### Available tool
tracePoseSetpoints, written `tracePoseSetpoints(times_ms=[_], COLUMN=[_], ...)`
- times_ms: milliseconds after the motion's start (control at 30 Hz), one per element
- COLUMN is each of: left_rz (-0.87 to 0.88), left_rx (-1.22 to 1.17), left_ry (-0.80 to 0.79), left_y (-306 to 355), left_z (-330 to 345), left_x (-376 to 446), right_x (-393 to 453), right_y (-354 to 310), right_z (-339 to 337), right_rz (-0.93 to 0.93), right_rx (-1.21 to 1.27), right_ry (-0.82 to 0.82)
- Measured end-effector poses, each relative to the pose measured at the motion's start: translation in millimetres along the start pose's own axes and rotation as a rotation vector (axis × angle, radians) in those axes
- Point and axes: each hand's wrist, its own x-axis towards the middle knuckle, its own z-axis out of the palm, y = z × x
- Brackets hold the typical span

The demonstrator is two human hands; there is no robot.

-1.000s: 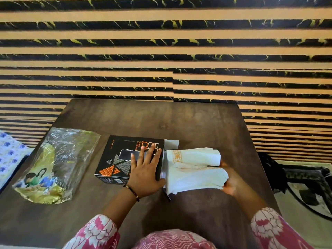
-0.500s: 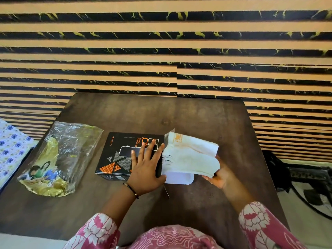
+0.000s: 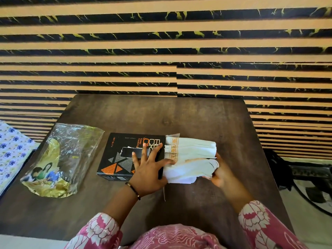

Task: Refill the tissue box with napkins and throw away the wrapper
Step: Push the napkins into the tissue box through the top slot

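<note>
Tissue box (image 3: 125, 157): black carton, orange and grey triangle print, lying flat near the middle of the dark wooden table (image 3: 188, 119). Slot in its top face is partly covered by fingers. Its right end is open, with a pale flap sticking up at the far right corner.

Napkins (image 3: 190, 159): white stack with orange printed bands along the left edges, lying sideways, left end butted against the box's open right end. How far the stack sits inside the box, can't tell. Stack is fanned and uneven, lower sheets sagging onto the table.

Left hand (image 3: 149, 169): palm down on the box top near the right end, fingers spread, thumb reaching across onto the napkins' left edge. Thin dark bracelet at the wrist.

Right hand (image 3: 220, 172): cupped around the right end of the napkin stack, fingers curled under and behind it, gripping the stack.

Wrapper (image 3: 61, 159): clear crinkled plastic with gold print and a photo of people, lying flat on the table left of the box, well apart from it, untouched.

Pink floral sleeves at the bottom edge. Striped black-and-tan wall behind the table.
</note>
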Motion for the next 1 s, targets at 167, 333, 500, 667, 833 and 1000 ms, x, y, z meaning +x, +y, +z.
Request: tracePoseSetpoints(times_ms=[167, 333, 500, 667, 833, 1000], left_rz=[-0.024, -0.02, 0.002, 0.033, 0.03, -0.013], left_rx=[-0.004, -0.045, -0.026, 0.029, 0.034, 0.057], left_ry=[0.042, 0.057, 0.092, 0.061, 0.061, 0.028], left_y=[0.0, -1.5, -2.7, -6.5, -3.2, -1.1], left_z=[1.4, 0.9, 3.5, 6.3, 4.7, 3.5], left_x=[1.5, 1.3, -2.1, 0.6, -1.8, 0.2], right_x=[0.1, -5.2, -12.4, -7.9, -2.4, -7.5], right_y=[-3.3, 24.9, 40.7, 15.0, 6.9, 6.7], right_z=[12.2, 18.4, 1.9, -1.9, 4.3, 5.5], right_rz=[0.17, 0.031, -0.195, 0.097, 0.089, 0.01], right_rx=[0.165, 0.037, -0.323, -0.507, -0.469, -0.567], right_ry=[0.101, 0.087, -0.018, 0.001, 0.08, 0.018])
